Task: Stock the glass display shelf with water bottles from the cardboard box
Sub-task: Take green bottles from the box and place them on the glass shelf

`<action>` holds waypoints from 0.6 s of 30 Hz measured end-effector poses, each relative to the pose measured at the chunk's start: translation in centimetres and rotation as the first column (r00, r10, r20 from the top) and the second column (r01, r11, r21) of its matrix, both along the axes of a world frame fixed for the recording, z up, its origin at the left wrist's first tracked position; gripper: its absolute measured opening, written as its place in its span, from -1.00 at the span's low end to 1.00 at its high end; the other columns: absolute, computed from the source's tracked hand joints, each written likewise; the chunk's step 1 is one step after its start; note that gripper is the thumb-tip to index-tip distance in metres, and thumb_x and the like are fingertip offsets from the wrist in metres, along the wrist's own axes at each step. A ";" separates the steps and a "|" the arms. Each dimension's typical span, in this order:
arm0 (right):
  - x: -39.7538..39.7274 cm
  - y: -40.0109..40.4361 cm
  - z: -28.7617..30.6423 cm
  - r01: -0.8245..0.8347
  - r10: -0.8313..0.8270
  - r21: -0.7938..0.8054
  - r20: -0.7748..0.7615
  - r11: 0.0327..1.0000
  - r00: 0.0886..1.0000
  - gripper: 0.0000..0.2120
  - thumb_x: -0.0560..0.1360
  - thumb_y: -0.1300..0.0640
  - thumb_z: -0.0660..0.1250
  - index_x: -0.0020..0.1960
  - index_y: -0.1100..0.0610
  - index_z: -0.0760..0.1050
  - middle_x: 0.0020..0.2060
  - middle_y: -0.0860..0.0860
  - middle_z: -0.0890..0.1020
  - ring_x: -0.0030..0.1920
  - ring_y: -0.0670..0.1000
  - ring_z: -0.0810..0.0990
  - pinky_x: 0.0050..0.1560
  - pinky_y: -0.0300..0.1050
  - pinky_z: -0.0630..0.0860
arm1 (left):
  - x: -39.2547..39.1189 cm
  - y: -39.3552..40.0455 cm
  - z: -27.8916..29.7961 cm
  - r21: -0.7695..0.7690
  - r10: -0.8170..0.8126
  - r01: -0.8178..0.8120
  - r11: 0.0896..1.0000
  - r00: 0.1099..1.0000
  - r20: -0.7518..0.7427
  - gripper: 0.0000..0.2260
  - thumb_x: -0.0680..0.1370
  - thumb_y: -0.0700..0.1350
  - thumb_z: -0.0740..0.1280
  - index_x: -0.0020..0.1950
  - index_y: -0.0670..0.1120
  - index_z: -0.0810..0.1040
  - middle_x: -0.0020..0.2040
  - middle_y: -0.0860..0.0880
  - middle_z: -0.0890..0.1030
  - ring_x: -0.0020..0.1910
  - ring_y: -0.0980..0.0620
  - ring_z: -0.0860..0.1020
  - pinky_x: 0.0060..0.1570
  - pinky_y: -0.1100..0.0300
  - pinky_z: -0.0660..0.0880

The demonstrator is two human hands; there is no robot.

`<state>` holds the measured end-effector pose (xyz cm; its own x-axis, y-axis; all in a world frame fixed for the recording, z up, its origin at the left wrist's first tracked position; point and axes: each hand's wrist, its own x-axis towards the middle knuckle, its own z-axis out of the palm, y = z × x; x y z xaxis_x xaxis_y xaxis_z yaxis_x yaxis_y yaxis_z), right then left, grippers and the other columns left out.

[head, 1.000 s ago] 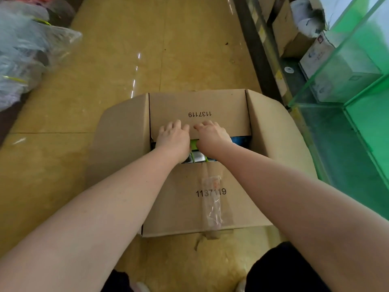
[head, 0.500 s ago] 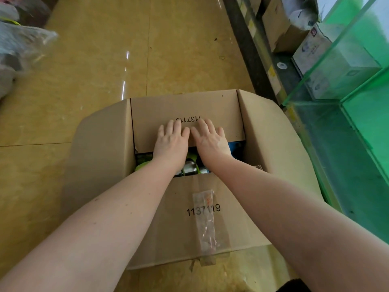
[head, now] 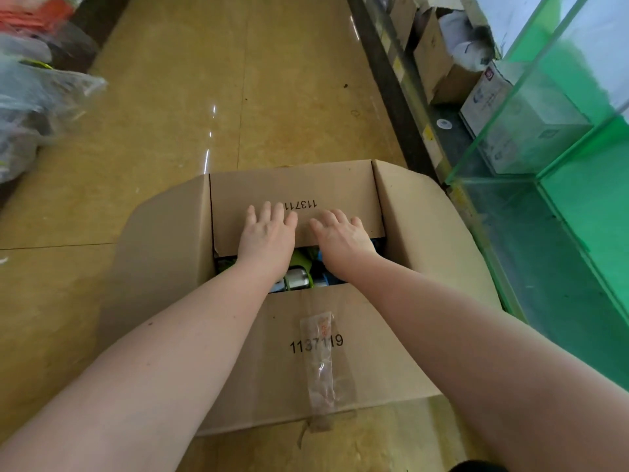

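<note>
Bottles [head: 299, 279] with green and blue tops peek through the gap in the brown cardboard box [head: 326, 362] on the yellow floor. I have my left hand [head: 267, 238] and right hand [head: 342, 240] flat on the far flap [head: 340, 199], fingers straight, gripping nothing. I'd push evenly, folding it fully back.

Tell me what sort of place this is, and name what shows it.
Probably a small shop or its stockroom aisle. A green-tinted glass display shelf runs along the right, cartons are stacked behind it, and a numbered cardboard box of goods sits half open on the tiled floor.
</note>
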<state>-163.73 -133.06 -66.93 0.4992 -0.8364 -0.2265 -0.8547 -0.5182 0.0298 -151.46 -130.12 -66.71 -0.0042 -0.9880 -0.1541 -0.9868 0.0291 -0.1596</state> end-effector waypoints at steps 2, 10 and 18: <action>0.0 0.5 0.1 -0.003 0.003 -0.003 -0.002 1.000 1.000 -0.54 0.51 0.28 0.23 0.38 0.15 0.24 0.36 0.14 0.29 0.40 0.15 0.22 0.32 0.10 0.26 | -0.2 0.4 0.4 0.005 0.005 -0.005 1.000 1.000 0.007 -0.39 0.50 -0.24 0.28 0.49 -0.14 0.07 0.47 -0.21 0.13 0.49 -0.20 0.06 0.46 -0.12 0.00; 1.1 0.9 -1.1 -0.011 0.012 -0.009 0.048 1.000 0.999 -0.57 0.52 0.23 0.25 0.37 0.15 0.27 0.31 0.12 0.34 0.33 0.13 0.30 0.22 0.02 0.32 | -0.9 0.9 -0.1 0.040 0.022 -0.021 0.999 1.000 -0.017 -0.45 0.52 -0.24 0.27 0.46 -0.15 0.13 0.49 -0.21 0.11 0.50 -0.19 0.05 0.47 -0.11 0.00; 2.0 0.0 -1.8 -0.023 0.036 -0.176 0.073 0.984 0.997 -0.73 0.59 0.22 0.11 0.28 0.17 0.30 0.19 0.11 0.43 0.20 0.12 0.40 0.10 -0.03 0.32 | 0.1 0.0 -1.6 -0.005 0.043 -0.044 0.999 0.998 -0.043 -0.52 0.56 -0.22 0.23 0.44 -0.14 0.16 0.48 -0.19 0.14 0.49 -0.18 0.07 0.46 -0.11 0.01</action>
<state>-161.68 -133.09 -68.70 0.5346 -0.8443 -0.0385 -0.8423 -0.5359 0.0579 -151.39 -130.09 -68.32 0.0323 -0.9883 -0.1488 -0.9930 -0.0148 -0.1171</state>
